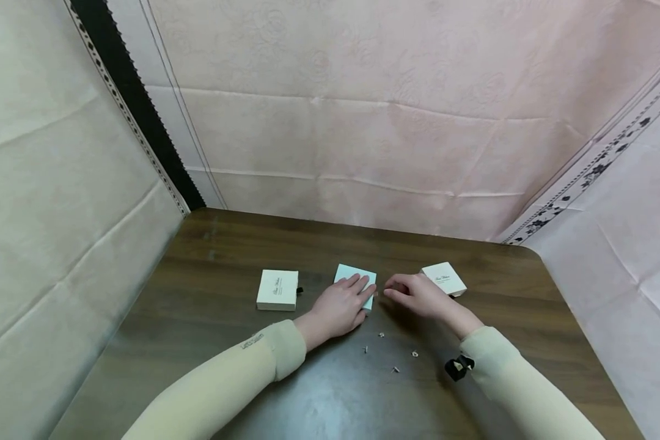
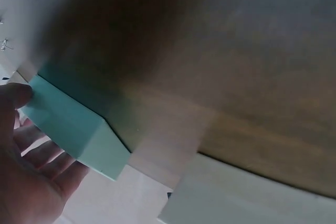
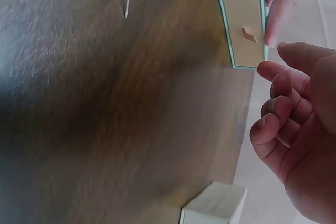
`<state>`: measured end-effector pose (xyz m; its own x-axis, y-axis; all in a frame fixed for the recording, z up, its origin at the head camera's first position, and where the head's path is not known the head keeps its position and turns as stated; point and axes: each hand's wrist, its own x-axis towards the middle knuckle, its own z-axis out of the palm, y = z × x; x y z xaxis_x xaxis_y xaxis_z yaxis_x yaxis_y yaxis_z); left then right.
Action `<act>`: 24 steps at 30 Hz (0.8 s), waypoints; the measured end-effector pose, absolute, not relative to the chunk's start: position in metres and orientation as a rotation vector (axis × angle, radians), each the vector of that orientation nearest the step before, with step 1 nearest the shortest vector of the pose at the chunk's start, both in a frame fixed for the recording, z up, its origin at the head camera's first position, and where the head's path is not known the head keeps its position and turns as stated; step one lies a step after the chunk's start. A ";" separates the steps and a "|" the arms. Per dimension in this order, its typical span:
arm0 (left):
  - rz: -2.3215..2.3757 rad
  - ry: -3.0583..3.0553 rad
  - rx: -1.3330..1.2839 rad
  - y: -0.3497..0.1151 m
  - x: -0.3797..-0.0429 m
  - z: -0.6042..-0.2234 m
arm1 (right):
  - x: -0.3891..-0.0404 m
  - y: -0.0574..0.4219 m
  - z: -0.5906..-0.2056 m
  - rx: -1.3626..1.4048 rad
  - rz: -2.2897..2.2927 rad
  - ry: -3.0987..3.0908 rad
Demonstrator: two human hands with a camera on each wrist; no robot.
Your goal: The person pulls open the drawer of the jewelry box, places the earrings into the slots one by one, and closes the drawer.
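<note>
Pale glare on the near tabletop (image 1: 313, 397)

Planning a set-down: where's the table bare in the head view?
Free: table left of the left white box; the strip between the boxes and far edge; the far corner right of the right white box. Crowded: centre, left grip on the turquoise box with right grip beside it, and four small metallic pieces nearer.

Your left hand (image 2: 31, 177) grips a teal rectangular box (image 2: 68, 113) on the brown wood-grain surface (image 2: 247, 61), near a pale rectangular box (image 2: 247, 192).
</note>
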<state>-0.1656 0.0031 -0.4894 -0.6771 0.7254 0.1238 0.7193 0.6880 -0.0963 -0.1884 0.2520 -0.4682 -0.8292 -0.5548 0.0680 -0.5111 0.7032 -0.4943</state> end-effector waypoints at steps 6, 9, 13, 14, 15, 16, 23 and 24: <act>0.111 -2.692 -1.164 -0.007 -0.159 -0.494 | -0.191 0.243 -0.472 -0.895 -0.757 2.773; 0.118 -2.673 -1.158 -0.012 -0.157 -0.496 | -0.193 0.239 -0.473 -0.903 -0.752 2.758; 0.109 -2.660 -1.139 -0.017 -0.153 -0.498 | -0.195 0.235 -0.475 -0.911 -0.748 2.739; 0.111 -2.661 -1.133 -0.017 -0.153 -0.498 | -0.195 0.233 -0.475 -0.913 -0.748 2.731; 0.116 -2.665 -1.126 -0.018 -0.151 -0.499 | -0.196 0.232 -0.476 -0.920 -0.750 2.722; 0.121 -2.669 -1.119 -0.019 -0.150 -0.499 | -0.196 0.231 -0.476 -0.928 -0.752 2.712; 0.166 -2.729 -1.060 -0.020 -0.143 -0.499 | -0.197 0.222 -0.481 -0.983 -0.789 2.657; 0.174 -2.736 -1.054 -0.020 -0.142 -0.499 | -0.197 0.221 -0.482 -0.991 -0.797 2.650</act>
